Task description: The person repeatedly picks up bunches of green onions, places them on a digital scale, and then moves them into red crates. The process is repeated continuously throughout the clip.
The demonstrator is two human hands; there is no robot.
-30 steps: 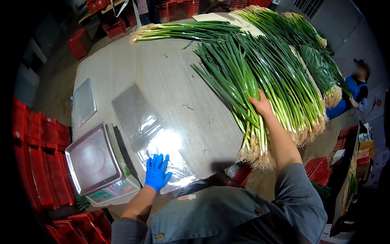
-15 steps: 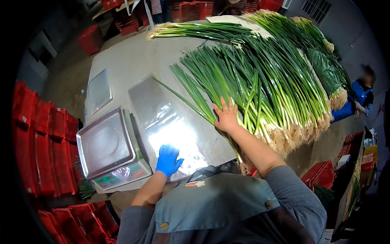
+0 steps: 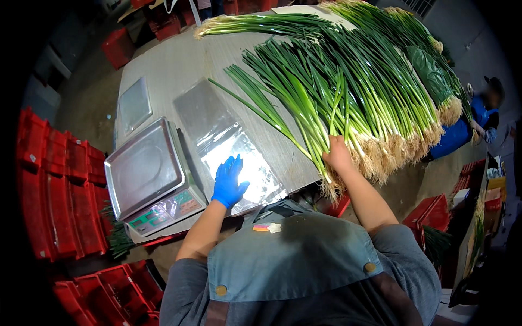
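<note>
We note a scale [image 3: 144, 168] at left, beside the gloved left hand [image 3: 229, 182], with red crates [image 3: 60, 190] beyond. This hand lies on clear plastic film [image 3: 255, 171], fingers extended and slightly spread, grasping nothing. Green onions [image 3: 380, 103] crowd the upper right; there the right hand [image 3: 338, 155] bends over stalks, its grip unclear to us. Tabletop [image 3: 174, 62] shows between film and leaves, its near edge just above the apron [image 3: 293, 255].

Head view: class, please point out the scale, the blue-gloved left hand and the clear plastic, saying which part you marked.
Scale [image 3: 145, 167], head view: middle of its metal pan.
Blue-gloved left hand [image 3: 228, 185], head view: back of the hand.
Clear plastic [image 3: 254, 169], head view: shiny stretch right of the glove.
</note>
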